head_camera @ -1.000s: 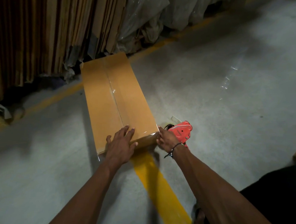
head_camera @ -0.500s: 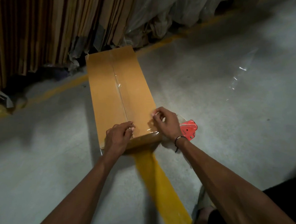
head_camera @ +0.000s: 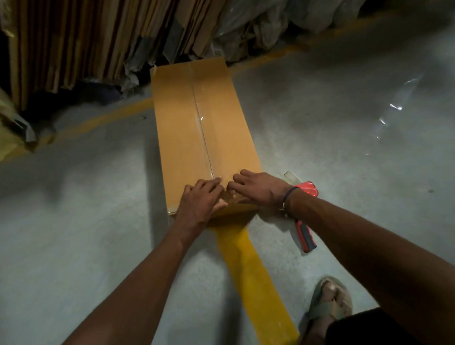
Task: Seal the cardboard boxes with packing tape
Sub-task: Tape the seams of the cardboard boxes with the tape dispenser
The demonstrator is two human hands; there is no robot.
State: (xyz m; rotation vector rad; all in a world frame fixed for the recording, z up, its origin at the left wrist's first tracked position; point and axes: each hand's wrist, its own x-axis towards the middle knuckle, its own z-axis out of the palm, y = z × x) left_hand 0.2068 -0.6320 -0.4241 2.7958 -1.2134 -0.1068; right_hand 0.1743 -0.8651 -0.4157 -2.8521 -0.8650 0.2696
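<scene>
A long brown cardboard box (head_camera: 181, 132) lies on the concrete floor, running away from me. Clear packing tape (head_camera: 203, 128) runs along its centre seam. My left hand (head_camera: 202, 201) rests on the near end of the box, fingers on top by the seam and thumb at the near edge. My right hand (head_camera: 258, 187) presses its fingertips on the box top just right of the seam, almost touching the left hand. A red tape dispenser (head_camera: 308, 188) lies on the floor right of the box, partly hidden by my right wrist, its handle pointing toward me.
Upright flat cardboard sheets (head_camera: 83, 30) and crumpled plastic wrap (head_camera: 257, 22) stand behind the box. A yellow floor line (head_camera: 254, 283) runs from the box toward me. Clear film (head_camera: 395, 108) lies on the floor at right. My sandalled foot (head_camera: 329, 298) is at bottom right.
My right hand left the tape dispenser on the floor and moved onto the box top, sliding left to the seam. My left hand shifted slightly right toward it.
</scene>
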